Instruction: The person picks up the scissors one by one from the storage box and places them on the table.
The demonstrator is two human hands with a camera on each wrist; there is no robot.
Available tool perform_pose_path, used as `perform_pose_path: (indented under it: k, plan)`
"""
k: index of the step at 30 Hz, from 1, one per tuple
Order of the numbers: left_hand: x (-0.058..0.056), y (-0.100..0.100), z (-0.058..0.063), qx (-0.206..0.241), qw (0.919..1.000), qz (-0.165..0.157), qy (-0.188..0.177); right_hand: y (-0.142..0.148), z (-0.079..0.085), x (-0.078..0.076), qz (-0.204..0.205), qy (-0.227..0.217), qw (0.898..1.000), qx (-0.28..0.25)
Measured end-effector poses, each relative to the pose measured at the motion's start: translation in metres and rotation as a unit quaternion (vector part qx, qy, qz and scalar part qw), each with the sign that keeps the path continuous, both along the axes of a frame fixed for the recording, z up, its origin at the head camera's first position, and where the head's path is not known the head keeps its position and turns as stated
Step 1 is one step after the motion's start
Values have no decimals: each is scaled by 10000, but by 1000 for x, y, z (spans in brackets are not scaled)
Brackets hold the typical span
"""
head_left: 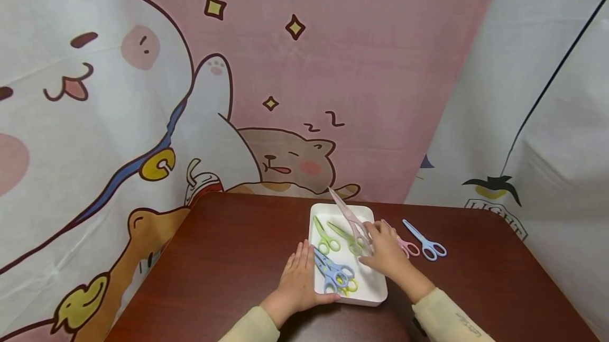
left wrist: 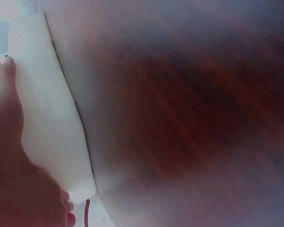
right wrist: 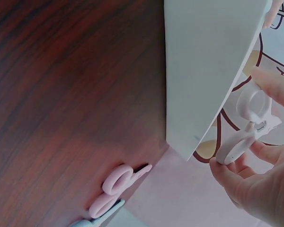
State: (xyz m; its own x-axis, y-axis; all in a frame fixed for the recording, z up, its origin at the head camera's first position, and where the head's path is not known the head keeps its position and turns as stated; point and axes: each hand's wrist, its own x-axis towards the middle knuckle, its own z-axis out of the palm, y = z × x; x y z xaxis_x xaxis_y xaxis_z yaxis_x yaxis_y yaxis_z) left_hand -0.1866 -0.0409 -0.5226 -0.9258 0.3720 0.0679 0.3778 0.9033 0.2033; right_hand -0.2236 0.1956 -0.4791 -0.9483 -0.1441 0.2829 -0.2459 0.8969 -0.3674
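Note:
A shallow white tray (head_left: 370, 285) sits on the table, holding green scissors (head_left: 323, 233), more green scissors (head_left: 339, 231), blue scissors (head_left: 335, 268) and yellow-green handles (head_left: 352, 285) partly hidden beneath the blue ones. My left hand (head_left: 300, 278) rests along the tray's left wall with straight fingers, its thumb lying by the near rim. Over the tray's right side, my right hand (head_left: 386, 249) pinches pale pink scissors (head_left: 351, 216) by the handles. Their blades point up and away, toward the far edge. The right wrist view shows thumb and fingers at the handle loops (right wrist: 239, 144).
Right of the tray, pink scissors (head_left: 410, 248) lie partly behind my right hand. Beside them are light blue scissors (head_left: 425, 241). The dark wooden table (head_left: 228, 257) ends at the back against a cartoon-printed cloth (head_left: 371, 93).

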Motion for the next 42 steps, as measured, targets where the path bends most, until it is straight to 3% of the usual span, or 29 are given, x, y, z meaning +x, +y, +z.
perform_pose_path:
  k: [13, 32, 42]
  plan:
    - [1, 0, -4, 51, 9997, -17, 218, 19, 2, 1, -34, -99, 9999, -61]
    - [2, 0, 0, 50, 10000, 4, 9, 47, -2, 1, -114, 221, 9996, 124]
    - [2, 0, 4, 54, 10000, -8, -49, 62, -2, 3, -277, -9, 9996, 95]
